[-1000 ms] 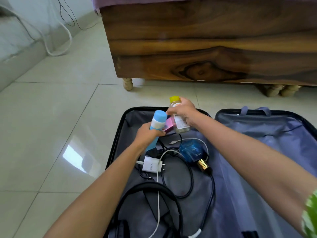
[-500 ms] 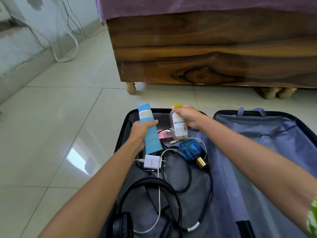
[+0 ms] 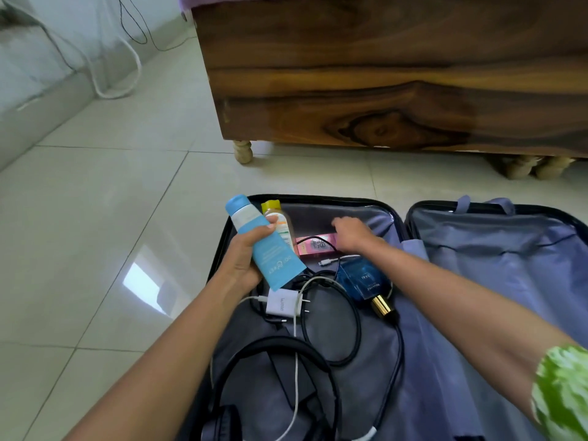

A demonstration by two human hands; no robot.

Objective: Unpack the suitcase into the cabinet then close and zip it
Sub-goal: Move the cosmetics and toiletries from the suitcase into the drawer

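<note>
Bottom centre, black headphones (image 3: 273, 370) run off the frame's lower edge inside the open suitcase (image 3: 318, 198). Mid-frame, the left hand (image 3: 245, 259) grips a blue tube (image 3: 267, 246) and a yellow-capped bottle (image 3: 280, 224) together, caps aimed upper left, long axes slanting. Further up, the right hand (image 3: 350, 233), fingers relaxed, rests over a pink box (image 3: 315, 246), partly hiding it.

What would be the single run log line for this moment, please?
left hand: holds blue tube and yellow-capped bottle | right hand: over pink box, grip unclear | suitcase: open, not yet unpacked
</note>
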